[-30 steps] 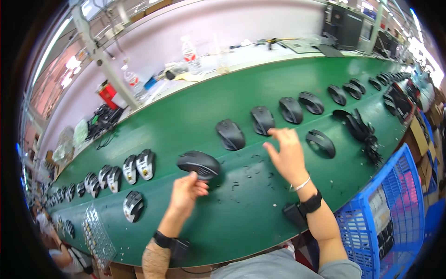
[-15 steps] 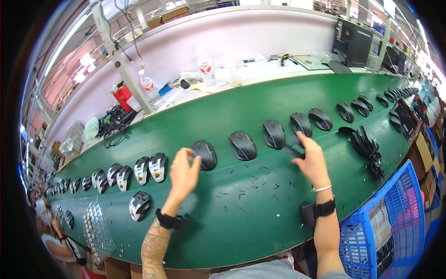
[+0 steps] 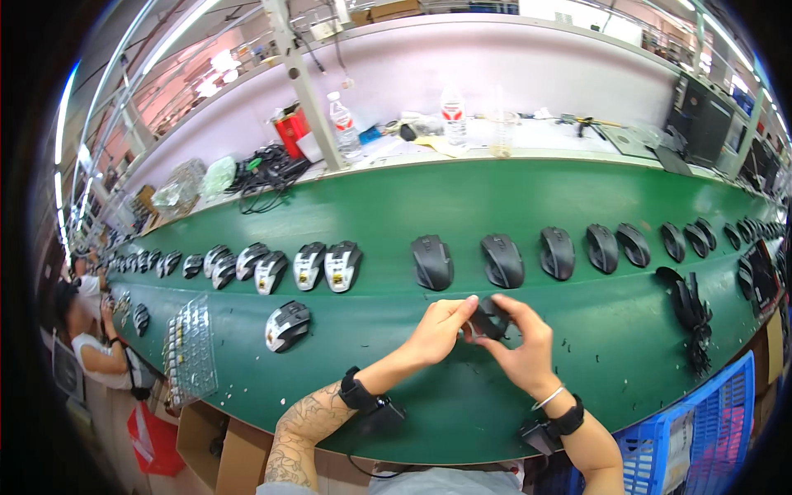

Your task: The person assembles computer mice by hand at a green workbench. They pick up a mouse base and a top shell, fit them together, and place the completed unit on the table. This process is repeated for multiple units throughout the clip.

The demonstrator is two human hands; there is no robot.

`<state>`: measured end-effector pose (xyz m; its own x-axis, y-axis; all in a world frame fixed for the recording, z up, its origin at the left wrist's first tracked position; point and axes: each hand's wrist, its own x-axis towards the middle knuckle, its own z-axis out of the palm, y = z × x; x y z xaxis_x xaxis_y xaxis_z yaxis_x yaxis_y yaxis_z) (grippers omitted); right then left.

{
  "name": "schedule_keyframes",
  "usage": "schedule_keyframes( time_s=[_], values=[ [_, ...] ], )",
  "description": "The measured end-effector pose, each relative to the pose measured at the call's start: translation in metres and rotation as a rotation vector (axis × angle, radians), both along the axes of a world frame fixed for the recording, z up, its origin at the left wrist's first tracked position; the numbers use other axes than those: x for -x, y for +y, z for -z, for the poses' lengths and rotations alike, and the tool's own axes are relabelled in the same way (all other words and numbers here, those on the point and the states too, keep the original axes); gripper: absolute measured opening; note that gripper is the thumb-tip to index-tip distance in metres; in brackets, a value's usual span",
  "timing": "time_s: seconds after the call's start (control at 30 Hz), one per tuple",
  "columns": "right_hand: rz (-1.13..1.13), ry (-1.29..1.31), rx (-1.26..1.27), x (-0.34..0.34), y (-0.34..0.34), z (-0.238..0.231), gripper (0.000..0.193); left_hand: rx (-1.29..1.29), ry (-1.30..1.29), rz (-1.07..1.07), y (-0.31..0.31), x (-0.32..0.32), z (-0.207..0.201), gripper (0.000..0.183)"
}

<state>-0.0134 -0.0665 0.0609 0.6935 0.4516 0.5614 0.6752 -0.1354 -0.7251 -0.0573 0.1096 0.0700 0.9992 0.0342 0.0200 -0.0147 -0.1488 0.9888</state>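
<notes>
My left hand [image 3: 437, 332] and my right hand [image 3: 528, 345] meet over the near half of the green workbench [image 3: 429, 429]. Between their fingertips is a small black plastic part [image 3: 490, 320], tilted and partly covered by the fingers; its exact kind I cannot make out. Just beyond the hands stands a row of black computer mice, with one mouse [image 3: 433, 264] and another mouse [image 3: 503, 261] closest. To the left, mice with white-and-black bodies continue the row, such as one mouse [image 3: 342, 266]. A separate white-and-black mouse [image 3: 287, 326] lies nearer, left of my left forearm.
A clear plastic tray [image 3: 191, 351] lies at the left edge. On the right are a bundle of black parts [image 3: 686, 318] and a blue basket [image 3: 693, 437]. Bottles, including one [image 3: 453, 117], stand on the back shelf. Another person [image 3: 97, 355] sits far left.
My hands have come together from apart, both now gripping the black part. The view has swung left, so the bench items sit further right in the picture.
</notes>
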Motion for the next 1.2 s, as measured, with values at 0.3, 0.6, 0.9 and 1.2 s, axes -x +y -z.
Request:
schedule_keyframes(
  time_s=[0.3,0.6,0.9,1.2],
  values=[
    [0.147,-0.120,0.073,-0.007,-0.005,-0.007,0.043,-1.324,0.263,-0.859,0.177,-0.004,0.030,0.077],
    [0.230,-0.210,0.167,-0.017,-0.018,0.004,0.043,-0.943,0.161,-0.694,0.127,-0.011,-0.006,0.072],
    [-0.031,0.105,-0.006,0.011,0.000,-0.012,0.066,1.115,0.254,-0.230,0.057,0.033,0.021,0.047],
    [-0.093,-0.022,-0.032,0.040,0.014,-0.006,0.063,0.838,0.176,-0.389,0.005,0.057,0.013,0.051]
  ],
)
